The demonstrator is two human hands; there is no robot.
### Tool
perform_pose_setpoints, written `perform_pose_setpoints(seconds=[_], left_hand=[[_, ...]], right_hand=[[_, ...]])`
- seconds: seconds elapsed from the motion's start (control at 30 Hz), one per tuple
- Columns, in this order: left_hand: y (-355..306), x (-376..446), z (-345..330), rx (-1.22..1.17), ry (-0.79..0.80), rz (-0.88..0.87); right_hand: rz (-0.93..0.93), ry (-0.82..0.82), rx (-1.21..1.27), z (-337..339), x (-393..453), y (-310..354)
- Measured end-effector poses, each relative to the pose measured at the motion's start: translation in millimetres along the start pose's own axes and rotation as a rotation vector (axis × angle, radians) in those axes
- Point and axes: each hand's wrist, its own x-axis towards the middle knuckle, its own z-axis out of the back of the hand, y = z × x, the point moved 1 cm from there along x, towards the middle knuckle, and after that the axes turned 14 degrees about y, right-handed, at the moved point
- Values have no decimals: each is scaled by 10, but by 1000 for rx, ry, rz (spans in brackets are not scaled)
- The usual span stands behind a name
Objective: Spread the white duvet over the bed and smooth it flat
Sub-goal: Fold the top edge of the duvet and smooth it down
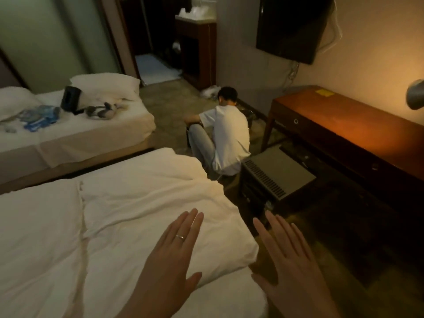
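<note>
While the white duvet point(119, 221) is lying rumpled across the near bed point(241, 301), creased and folded toward its foot corner, the left hand point(174, 255) is being held flat over it, fingers straight. The right hand point(289, 265) is being held wide, empty, beyond the bed's edge.

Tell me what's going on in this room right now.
A person is making the near bed. The white duvet already lies across it, still creased. The left hand is open above the duvet, the right hand open past its edge, gripping nothing. Another person sits on the floor by the desk.
</note>
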Motion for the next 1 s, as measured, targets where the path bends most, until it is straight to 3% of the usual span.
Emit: perform_pose_setpoints(seconds=[0.27,0.6,0.77,1.0], left_hand=[[-443,795,350,-27,-187,284],[-264,1097,188,-109,-174,662],[-341,1650,-22,-153,-201,841],[-830,2512,-134,-293,-271,1239]], right_hand=[[260,32,-95,572,1085,-743],[598,71,-267,698,2275,-976],[866,72,-324,608,3229,-1068],[1253,210,-353,680,4129,-1096]])
